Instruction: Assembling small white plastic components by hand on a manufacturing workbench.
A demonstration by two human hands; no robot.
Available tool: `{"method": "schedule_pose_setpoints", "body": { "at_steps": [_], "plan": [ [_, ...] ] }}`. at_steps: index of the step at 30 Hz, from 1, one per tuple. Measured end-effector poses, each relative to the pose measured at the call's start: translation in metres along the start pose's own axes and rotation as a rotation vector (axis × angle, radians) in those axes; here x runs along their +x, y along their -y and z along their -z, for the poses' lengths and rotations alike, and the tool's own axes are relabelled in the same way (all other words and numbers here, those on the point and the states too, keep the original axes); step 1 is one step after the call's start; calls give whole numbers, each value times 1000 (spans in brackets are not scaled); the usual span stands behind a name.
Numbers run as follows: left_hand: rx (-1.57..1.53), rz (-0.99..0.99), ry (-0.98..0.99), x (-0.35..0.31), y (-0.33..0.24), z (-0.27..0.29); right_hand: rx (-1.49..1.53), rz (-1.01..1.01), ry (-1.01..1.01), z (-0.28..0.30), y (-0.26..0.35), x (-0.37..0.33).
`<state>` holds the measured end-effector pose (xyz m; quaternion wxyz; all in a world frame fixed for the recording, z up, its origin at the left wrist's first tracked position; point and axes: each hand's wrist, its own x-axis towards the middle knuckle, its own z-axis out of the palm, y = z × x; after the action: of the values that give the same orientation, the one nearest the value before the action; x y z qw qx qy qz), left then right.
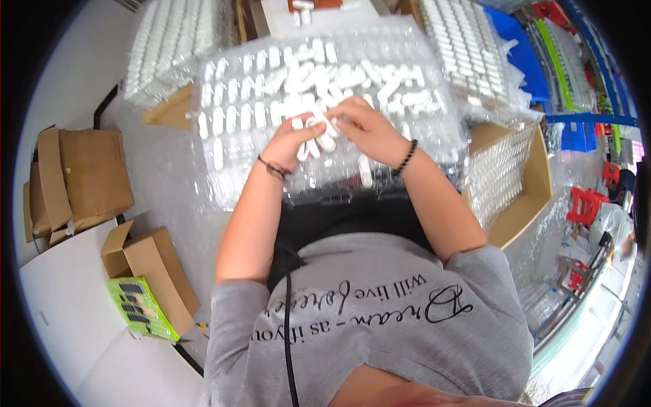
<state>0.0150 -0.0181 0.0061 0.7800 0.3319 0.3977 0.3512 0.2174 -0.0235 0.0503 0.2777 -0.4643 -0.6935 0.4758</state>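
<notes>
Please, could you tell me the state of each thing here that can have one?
Left hand: closed on small white pieces
Right hand: fingers bent, grip unclear
Small white pieces: some in rows, others heaped loosely
Clear tray: partly filled
Lower left carton: flap open
Right side box: open on top

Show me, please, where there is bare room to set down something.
The grey floor, between the left cardboard boxes and the clear plastic tray; also, apparently, the tray's far-right cells. Crowded: the tray's middle, heaped with white pieces, and the open carton at right, packed with trays.
</notes>
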Motion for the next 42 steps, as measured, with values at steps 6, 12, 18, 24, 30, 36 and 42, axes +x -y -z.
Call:
{"method": "schedule_pose_setpoints", "body": {
  "at_steps": [6,12,18,24,30,36,42],
  "plan": [
    [-228,1,-194,-6,-17,-5,-9,93,35,80,-25,30],
    [-118,47,-212,20,-51,-15,-959,-340,-143,94,-97,41],
    [-9,14,-298,118,-118,-3,-905,-307,-136,100,-99,47],
    [68,-32,-458,276,-143,15,-800,-256,-137,111,-103,49],
    [55,-31,-510,381,-124,25,-804,-218,-180,115,-109,55],
    [337,201,-500,413,-109,40,-805,-206,-205,118,-115,62],
    [177,85,-458,373,-139,14,-820,-214,-178,121,-116,63]
  ]
}}
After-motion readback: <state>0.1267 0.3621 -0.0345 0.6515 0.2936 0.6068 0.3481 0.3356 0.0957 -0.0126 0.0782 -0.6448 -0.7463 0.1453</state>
